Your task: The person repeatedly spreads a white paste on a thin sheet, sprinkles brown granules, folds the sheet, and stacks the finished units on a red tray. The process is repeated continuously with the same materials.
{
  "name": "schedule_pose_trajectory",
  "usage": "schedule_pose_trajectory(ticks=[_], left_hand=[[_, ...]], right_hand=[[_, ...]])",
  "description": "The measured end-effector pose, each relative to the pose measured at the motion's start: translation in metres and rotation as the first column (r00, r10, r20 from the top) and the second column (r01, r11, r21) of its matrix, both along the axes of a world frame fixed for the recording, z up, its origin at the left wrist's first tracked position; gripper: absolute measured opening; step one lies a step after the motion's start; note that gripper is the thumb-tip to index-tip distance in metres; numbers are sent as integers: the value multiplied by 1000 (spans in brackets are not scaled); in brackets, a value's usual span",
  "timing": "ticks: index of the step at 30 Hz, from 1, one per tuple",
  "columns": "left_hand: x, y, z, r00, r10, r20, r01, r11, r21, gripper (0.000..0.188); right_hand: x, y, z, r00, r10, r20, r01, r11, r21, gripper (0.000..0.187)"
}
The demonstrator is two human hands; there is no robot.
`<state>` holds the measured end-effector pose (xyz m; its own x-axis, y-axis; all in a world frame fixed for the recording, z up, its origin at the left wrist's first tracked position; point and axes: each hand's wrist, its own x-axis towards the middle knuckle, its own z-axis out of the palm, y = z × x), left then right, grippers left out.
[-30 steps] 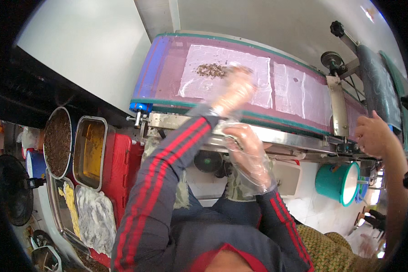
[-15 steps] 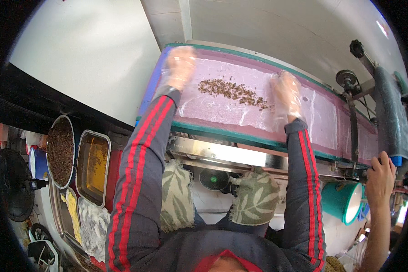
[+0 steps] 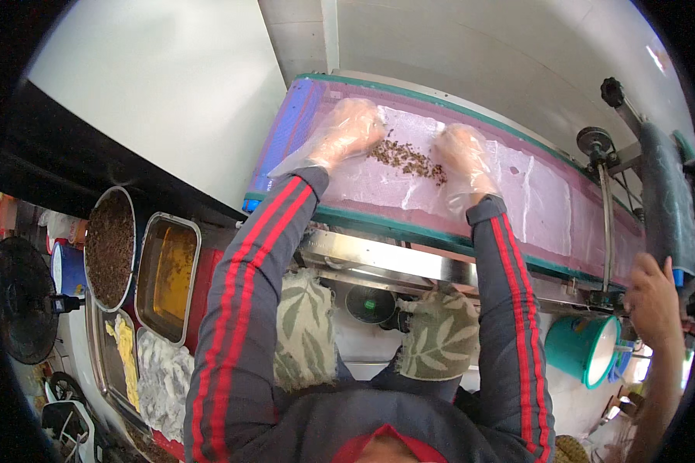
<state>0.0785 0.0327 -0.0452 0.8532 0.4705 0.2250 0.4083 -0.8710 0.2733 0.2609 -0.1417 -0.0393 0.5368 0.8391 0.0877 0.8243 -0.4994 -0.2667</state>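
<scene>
A loose strip of small dark-brown bits (image 3: 409, 159) lies along a thin whitish sheet (image 3: 409, 191) on a mauve mesh belt with green edges. At the left end of the strip is my left hand (image 3: 354, 126), in a clear plastic glove, its fingers curled in. My right hand (image 3: 462, 153), gloved likewise, is closed at the strip's right end. The backs of both hands face up, so whatever is between the fingers stays hidden. The two hands are a short way apart, with the bits between them.
Another person's hand (image 3: 655, 297) is by a dark roller (image 3: 664, 201) at the far right. A teal bucket (image 3: 583, 347) stands below the belt. At left are a pot of brown bits (image 3: 110, 247), a metal tray of amber liquid (image 3: 170, 278) and a round black fan (image 3: 27, 301).
My left hand has moved right and slightly nearer, and my right hand left, bringing them closer together. The strip of brown bits between them looks shorter. The other person's hand has shifted slightly.
</scene>
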Motion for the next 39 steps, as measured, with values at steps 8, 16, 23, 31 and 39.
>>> schedule_pose_trajectory(ticks=[8, 16, 23, 31, 39], left_hand=[[-76, -18, 30, 947, 100, 307, 147, 712, -686, 28], [-94, -56, 16, 984, -176, -16, 173, 976, -131, 29], [-121, -69, 24, 975, 34, 222, -26, 999, -38, 25], [-167, -97, 28, 994, -108, 12, 106, 991, 82, 17], [-325, -110, 111, 771, 623, 133, -585, 775, -238, 23]], right_hand=[[-14, -55, 19, 805, 90, -587, 18, 984, 175, 35], [-66, -56, 18, 930, 357, -85, -355, 934, 34, 19], [-86, -71, 26, 907, 364, 211, -412, 868, 276, 17], [-75, -111, -17, 883, 411, 228, -467, 823, 324, 6], [-90, -144, 19, 919, 335, 210, -393, 833, 389, 18]])
